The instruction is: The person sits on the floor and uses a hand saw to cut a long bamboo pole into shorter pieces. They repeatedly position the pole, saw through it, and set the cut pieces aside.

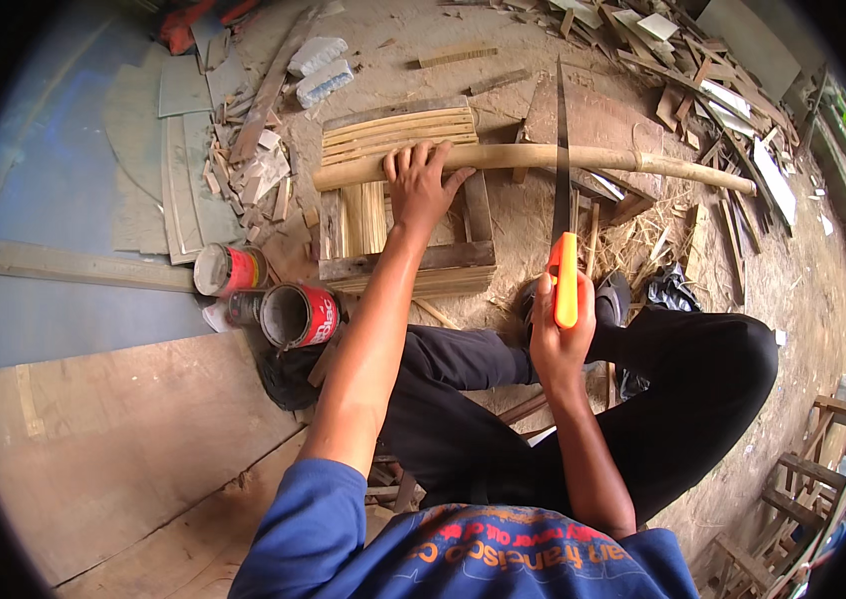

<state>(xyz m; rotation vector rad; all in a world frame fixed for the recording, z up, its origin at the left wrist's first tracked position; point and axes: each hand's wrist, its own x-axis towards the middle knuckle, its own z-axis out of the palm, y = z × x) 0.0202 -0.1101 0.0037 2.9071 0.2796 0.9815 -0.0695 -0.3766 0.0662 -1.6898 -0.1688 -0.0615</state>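
A pale bamboo pole (pixel 523 156) lies crosswise over a low slatted wooden frame (pixel 463 256), its thinner end reaching out to the right. My left hand (pixel 421 185) grips the pole from above, near its thick left end, with the fingers over the far side. In my right hand (pixel 563 334) is the orange handle of a handsaw (pixel 566 280). The dark, tapering blade points away from me and crosses the pole to the right of the frame. Whether its teeth touch the bamboo, I cannot tell.
Two red-labelled cans (pixel 323 311) stand left of the frame. A brown board (pixel 597 120) lies beyond the saw, and scrap wood (pixel 687 95) is heaped at the far right. Plywood (pixel 133 409) covers the near left. White foam blocks (pixel 323 82) rest at the back.
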